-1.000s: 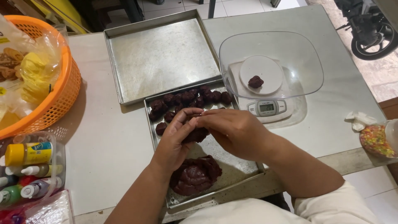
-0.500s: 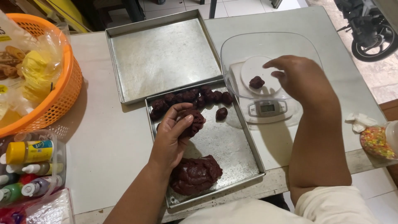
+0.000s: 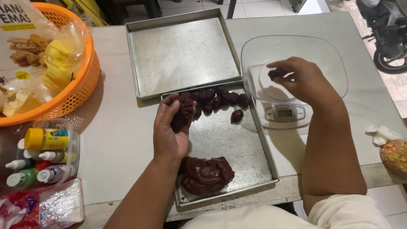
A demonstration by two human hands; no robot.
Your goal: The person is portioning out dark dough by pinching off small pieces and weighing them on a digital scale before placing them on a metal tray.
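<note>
At the far left an orange plastic basket (image 3: 80, 91) holds snack bags, and below it a clear tub of small colouring bottles (image 3: 42, 159) sits on the pale table (image 3: 114, 140). The left hand (image 3: 169, 129) rests over the near baking tray (image 3: 254, 140), fingers curled around a lump of dark chocolate dough (image 3: 183, 113). A larger dough mass (image 3: 206, 174) lies at the tray's near end, and a row of rolled dough balls (image 3: 218, 98) lines its far edge, one apart from the rest. An empty tray (image 3: 182, 53) sits beyond. The dough looks soft, sticky and easily dented, best pinched lightly from the sides. The right hand (image 3: 303, 78) reaches into the clear bowl (image 3: 330, 59) on the digital kitchen scale (image 3: 285, 113), fingertips pinched on a small dough piece (image 3: 275, 73). A bag of coloured sprinkles (image 3: 394, 154) lies at the right; tiled floor and a motorbike wheel show beyond.
</note>
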